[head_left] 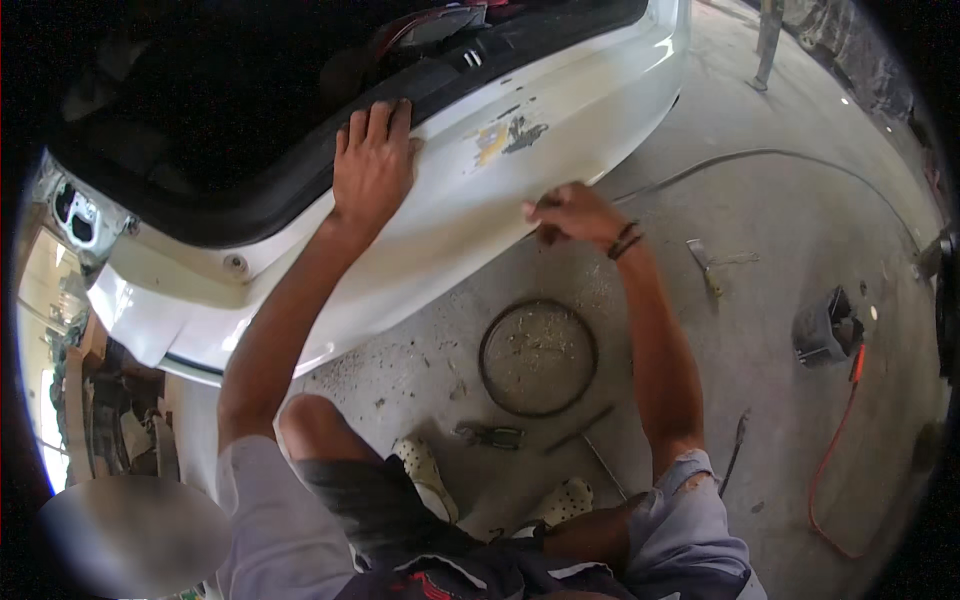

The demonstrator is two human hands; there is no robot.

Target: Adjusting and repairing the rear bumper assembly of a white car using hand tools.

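A white car rear bumper (440, 230) runs diagonally across the view, below a dark open boot. Flat on its upper edge lies my left hand (373, 165), the fingers stretched over the black trim (300, 200). A patch of yellow and grey bare spots (510, 140) marks the paint to the right of that hand. My right hand (575, 215) is closed, its fingers curled beside the bumper's lower edge. Whatever it may hold is hidden, and I cannot tell whether it touches the bumper.
On the grey floor lie a black ring (483, 365), a dark tool (490, 436), and a hammer-like tool (704, 268). Further right are a dark broken container (822, 330) and an orange-red cord (822, 465). A grey hose (740, 154) trails from the bumper toward the right.
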